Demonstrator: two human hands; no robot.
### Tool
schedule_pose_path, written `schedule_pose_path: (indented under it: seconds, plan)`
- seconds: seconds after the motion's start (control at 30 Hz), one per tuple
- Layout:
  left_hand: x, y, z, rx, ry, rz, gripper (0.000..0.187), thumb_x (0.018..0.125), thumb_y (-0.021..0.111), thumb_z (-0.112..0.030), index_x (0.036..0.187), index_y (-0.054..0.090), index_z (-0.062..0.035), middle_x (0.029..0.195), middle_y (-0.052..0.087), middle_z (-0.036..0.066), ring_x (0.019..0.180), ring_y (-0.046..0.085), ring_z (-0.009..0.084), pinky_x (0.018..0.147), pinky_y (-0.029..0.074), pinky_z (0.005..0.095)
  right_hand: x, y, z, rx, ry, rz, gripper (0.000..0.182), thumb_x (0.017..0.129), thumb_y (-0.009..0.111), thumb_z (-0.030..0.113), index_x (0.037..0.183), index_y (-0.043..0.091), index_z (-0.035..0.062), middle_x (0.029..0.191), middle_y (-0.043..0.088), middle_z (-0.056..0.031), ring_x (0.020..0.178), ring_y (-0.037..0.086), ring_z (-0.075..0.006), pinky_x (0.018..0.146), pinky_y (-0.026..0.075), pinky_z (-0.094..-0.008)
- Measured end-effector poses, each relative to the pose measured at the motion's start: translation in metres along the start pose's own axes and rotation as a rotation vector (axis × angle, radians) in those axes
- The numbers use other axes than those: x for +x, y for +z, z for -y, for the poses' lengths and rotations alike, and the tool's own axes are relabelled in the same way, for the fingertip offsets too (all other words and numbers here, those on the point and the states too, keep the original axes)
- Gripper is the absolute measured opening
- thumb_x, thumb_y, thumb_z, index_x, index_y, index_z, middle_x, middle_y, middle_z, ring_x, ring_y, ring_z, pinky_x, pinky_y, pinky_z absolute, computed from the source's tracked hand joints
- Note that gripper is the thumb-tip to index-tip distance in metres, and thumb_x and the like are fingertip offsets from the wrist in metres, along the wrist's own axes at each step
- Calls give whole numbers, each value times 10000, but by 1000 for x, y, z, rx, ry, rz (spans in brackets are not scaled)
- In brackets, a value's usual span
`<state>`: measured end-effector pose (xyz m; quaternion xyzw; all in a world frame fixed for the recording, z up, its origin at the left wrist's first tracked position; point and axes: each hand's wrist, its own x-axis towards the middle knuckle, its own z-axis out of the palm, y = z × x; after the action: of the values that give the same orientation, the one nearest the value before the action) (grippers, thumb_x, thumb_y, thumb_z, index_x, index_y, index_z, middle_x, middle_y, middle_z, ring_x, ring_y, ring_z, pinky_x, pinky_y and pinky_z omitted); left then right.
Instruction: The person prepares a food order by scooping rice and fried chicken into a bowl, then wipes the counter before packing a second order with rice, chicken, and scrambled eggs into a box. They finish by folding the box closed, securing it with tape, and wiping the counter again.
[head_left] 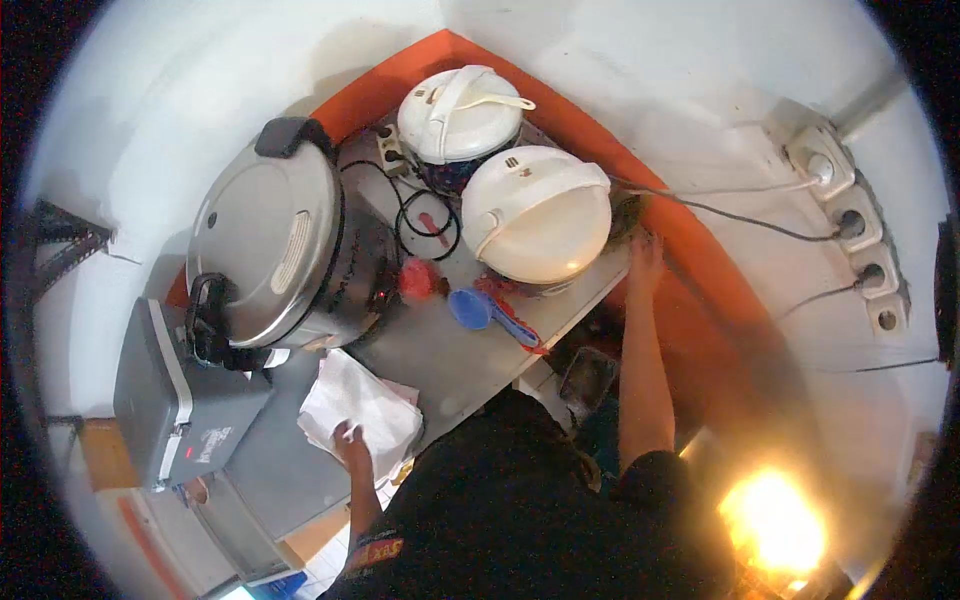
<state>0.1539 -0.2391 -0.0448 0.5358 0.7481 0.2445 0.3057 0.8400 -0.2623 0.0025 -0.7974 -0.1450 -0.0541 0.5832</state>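
My left hand (352, 446) is at the lower left, its fingers closed on the edge of a stack of white paper sheets (362, 402) lying on the grey table (425, 365). My right hand (646, 262) reaches to the table's right side, beside the nearer cream rice cooker (540, 220); its fingertips are partly hidden and blurred, so what they touch cannot be made out. Between the cookers and the paper lie a blue scoop (470, 309) and a red object (419, 279).
A large steel cooker (265, 235) stands at the left, with a grey box (185, 400) before it. A second white cooker (460, 112) stands behind. Black cables curl on the table. Wall sockets (851, 223) hang at the right; a bright glow shows lower right.
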Motion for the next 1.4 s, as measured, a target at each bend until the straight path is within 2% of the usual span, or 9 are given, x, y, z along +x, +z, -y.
schedule_pose_path:
  seconds: [0.13,0.37,0.6,0.73,0.9,1.0,1.1,1.2,1.4]
  plan:
    - [-42,30,-159,-256,257,487,354,888,613,-82,1237,574,-35,1148,632,122,1070,609,285,963,456,375,-89,-27,-4,70,181,-41,416,854,661,84,1246,586,-30,1212,626,-173,1105,600,-294,953,474,-376]
    - [69,168,-265,568,1124,144,601,878,539,-73,1458,395,-20,1518,397,183,1396,372,396,1164,307,462,-142,-30,126,241,6,-1,322,822,590,-24,1142,582,4,941,510,-32,803,456,-129,728,404,-264]
    - [119,227,-279,824,910,150,492,885,559,-191,1348,506,-37,1476,448,155,1352,444,316,1089,398,418,-56,21,240,279,-246,207,266,789,623,-25,1048,618,33,966,582,-66,849,537,-183,807,430,-304]
    - [115,218,-295,995,979,117,361,845,594,-196,1170,594,-39,1199,602,112,1200,532,280,926,474,355,-2,107,267,254,-468,353,196,756,672,41,952,684,46,921,669,-116,918,613,-286,843,463,-390]
    - [93,198,-325,1013,970,-83,239,805,613,-161,1012,643,-46,965,623,90,1025,579,263,833,479,341,70,234,252,-246,-671,383,291,774,697,215,1037,719,93,986,689,-145,1037,623,-326,930,461,-452]
    - [74,168,-348,1045,955,213,227,785,619,-108,999,639,-33,961,619,115,1000,570,284,865,463,379,106,278,220,-508,-764,487,283,810,673,226,1051,719,86,1021,689,-173,1115,608,-333,958,464,-455]
    - [39,128,-348,794,930,-36,377,744,690,-129,1091,605,-8,1033,614,150,1054,561,314,881,462,402,115,273,237,-648,-782,766,270,864,624,229,1049,718,56,1081,677,-227,1086,627,-378,950,493,-466]
    - [22,99,-336,614,860,-9,608,674,787,-187,1206,551,-10,1095,591,188,1081,554,345,908,457,421,187,330,172,-654,-922,1002,344,771,702,277,983,715,6,1030,687,-249,1008,665,-382,896,511,-483]
    - [-43,20,-289,157,592,263,795,625,868,-268,1292,507,-30,1161,574,204,1104,542,396,1001,434,464,173,240,285,-856,-607,1000,346,820,683,274,1037,716,7,1100,692,-235,1061,666,-366,913,517,-451]
